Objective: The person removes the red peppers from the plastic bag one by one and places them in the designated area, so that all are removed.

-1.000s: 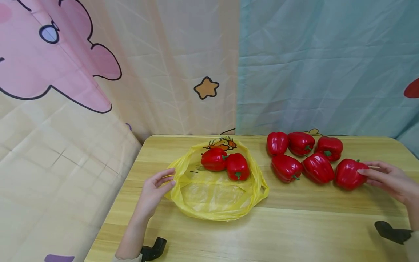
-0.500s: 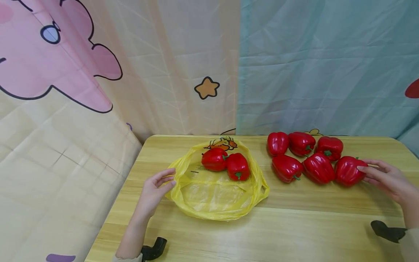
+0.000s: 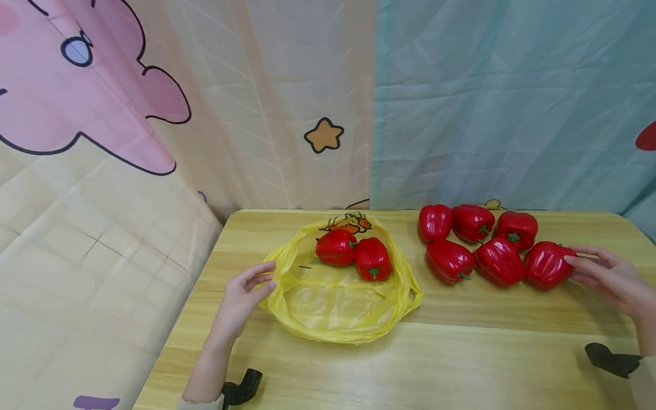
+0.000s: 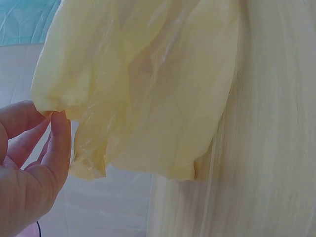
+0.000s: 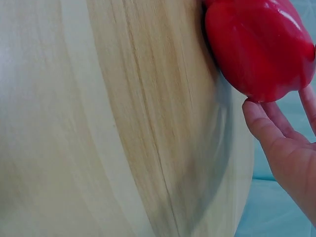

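A yellow plastic bag (image 3: 333,330) lies with its mouth spread on the table, and two red bell peppers (image 3: 373,259) rest inside it. My left hand (image 3: 244,293) pinches the bag's left rim between thumb and fingertips; the left wrist view shows the thin film (image 4: 163,98) hanging from there. At the table's right side, my right hand (image 3: 612,280) touches the end of the nearest bell pepper (image 3: 549,265) with its thumb and extended fingers. Seen from the right wrist, the thumb tip meets that pepper (image 5: 259,49) at its lower end. Some of the fingers are hidden behind it.
Several more red bell peppers (image 3: 498,262) sit close together in two rows on the right half of the wooden table (image 3: 461,359). Printed curtains (image 3: 287,114) hang behind the table and on its left.
The rightmost pepper has turned slightly and shifted back against its neighbour. My right hand moved left with it, then drew slightly to the right. My left hand stays at the bag's rim.
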`<state>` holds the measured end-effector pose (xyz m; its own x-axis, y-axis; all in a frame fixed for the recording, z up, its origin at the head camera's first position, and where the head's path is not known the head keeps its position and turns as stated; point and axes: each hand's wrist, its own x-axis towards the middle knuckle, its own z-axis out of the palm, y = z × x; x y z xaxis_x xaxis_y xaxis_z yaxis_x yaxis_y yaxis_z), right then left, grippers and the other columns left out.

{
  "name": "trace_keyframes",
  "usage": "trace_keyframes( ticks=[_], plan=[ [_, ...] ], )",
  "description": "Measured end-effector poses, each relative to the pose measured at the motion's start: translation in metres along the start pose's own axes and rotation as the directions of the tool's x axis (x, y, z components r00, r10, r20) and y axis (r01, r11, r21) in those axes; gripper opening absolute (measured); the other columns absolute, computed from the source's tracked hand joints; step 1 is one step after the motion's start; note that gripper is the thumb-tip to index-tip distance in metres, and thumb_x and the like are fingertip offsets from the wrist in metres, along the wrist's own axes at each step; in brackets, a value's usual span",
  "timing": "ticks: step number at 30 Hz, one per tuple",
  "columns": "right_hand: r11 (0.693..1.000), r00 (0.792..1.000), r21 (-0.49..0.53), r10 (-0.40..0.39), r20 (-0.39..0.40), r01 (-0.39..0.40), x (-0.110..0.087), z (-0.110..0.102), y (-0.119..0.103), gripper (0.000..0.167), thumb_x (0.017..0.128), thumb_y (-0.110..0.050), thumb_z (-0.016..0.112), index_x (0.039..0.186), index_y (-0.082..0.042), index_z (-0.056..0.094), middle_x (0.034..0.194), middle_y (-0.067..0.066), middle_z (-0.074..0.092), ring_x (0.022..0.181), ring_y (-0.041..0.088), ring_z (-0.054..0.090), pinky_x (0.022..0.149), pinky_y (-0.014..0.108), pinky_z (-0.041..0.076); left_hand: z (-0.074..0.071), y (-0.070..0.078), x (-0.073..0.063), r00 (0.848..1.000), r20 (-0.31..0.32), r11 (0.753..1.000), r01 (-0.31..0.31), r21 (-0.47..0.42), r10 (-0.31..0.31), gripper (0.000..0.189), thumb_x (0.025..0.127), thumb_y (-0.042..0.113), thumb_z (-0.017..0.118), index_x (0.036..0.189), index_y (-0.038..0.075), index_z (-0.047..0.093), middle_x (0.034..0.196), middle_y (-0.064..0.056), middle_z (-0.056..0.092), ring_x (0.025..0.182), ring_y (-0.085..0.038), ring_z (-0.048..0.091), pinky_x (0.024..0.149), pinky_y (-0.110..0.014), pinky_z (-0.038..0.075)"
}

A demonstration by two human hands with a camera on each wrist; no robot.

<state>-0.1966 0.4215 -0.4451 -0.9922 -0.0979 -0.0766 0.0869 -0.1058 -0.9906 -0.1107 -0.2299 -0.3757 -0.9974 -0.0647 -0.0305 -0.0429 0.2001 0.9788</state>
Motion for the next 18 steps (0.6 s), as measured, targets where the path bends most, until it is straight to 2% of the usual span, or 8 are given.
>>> trace_keyframes(
  ticks=[5,7,9,13,15,18],
  plan=[
    [0.994,0.994,0.001,-0.105,0.033,0.105,0.009,-0.020,0.010,0.029,0.094,0.000,0.050,0.108,-0.021,0.063,0.098,-0.014,0.065,0.083,0.003,0.064,0.064,0.018,0.053,0.001,-0.001,0.002,1.000,-0.001,1.000,-0.002,-0.008,0.002,0.041,0.087,-0.002,0.061,0.127,-0.004,0.053,0.128,-0.018,0.052,0.109,-0.021,0.052,0.084,-0.017,0.047],
    [0.992,0.991,-0.012,-0.124,0.046,0.125,0.012,-0.028,0.013,0.031,0.094,0.002,0.049,0.112,-0.020,0.061,0.099,-0.014,0.066,0.085,0.001,0.064,0.064,0.017,0.052,0.001,-0.002,0.002,1.000,0.001,1.000,-0.002,-0.012,0.002,0.040,0.087,-0.002,0.061,0.126,-0.005,0.053,0.128,-0.018,0.053,0.108,-0.020,0.053,0.084,-0.017,0.047],
    [0.988,0.992,-0.093,-0.126,0.020,0.127,0.016,-0.036,0.015,0.030,0.094,0.000,0.050,0.115,-0.021,0.058,0.099,-0.018,0.064,0.085,-0.002,0.062,0.064,0.015,0.051,0.001,-0.002,0.002,1.000,0.003,1.000,-0.005,-0.013,0.005,0.040,0.087,-0.003,0.061,0.126,-0.005,0.053,0.128,-0.018,0.052,0.107,-0.018,0.054,0.084,-0.018,0.047],
    [0.959,0.984,-0.244,-0.164,-0.065,0.144,0.023,-0.053,0.021,0.033,0.093,-0.006,0.054,0.122,-0.021,0.054,0.100,-0.023,0.061,0.086,-0.009,0.059,0.063,0.011,0.049,0.001,-0.003,0.002,1.000,0.007,1.000,-0.011,-0.013,0.011,0.040,0.087,-0.003,0.061,0.126,-0.005,0.053,0.127,-0.018,0.052,0.104,-0.013,0.055,0.085,-0.018,0.047],
    [0.950,0.979,-0.269,-0.185,-0.088,0.156,0.025,-0.059,0.022,0.034,0.092,-0.008,0.056,0.124,-0.020,0.053,0.101,-0.024,0.061,0.086,-0.010,0.058,0.063,0.009,0.048,0.001,-0.003,0.002,1.000,0.008,1.000,-0.014,-0.013,0.015,0.040,0.087,-0.003,0.061,0.126,-0.005,0.053,0.127,-0.018,0.052,0.104,-0.012,0.055,0.085,-0.018,0.047],
    [0.926,0.972,-0.338,-0.212,-0.100,0.168,0.024,-0.051,0.011,0.037,0.092,-0.006,0.055,0.125,-0.022,0.052,0.101,-0.025,0.059,0.087,-0.012,0.057,0.064,0.007,0.046,0.001,-0.003,0.002,1.000,0.006,1.000,-0.014,-0.013,0.014,0.040,0.087,-0.003,0.061,0.126,-0.005,0.053,0.127,-0.018,0.052,0.104,-0.011,0.055,0.084,-0.018,0.047]
  ],
)
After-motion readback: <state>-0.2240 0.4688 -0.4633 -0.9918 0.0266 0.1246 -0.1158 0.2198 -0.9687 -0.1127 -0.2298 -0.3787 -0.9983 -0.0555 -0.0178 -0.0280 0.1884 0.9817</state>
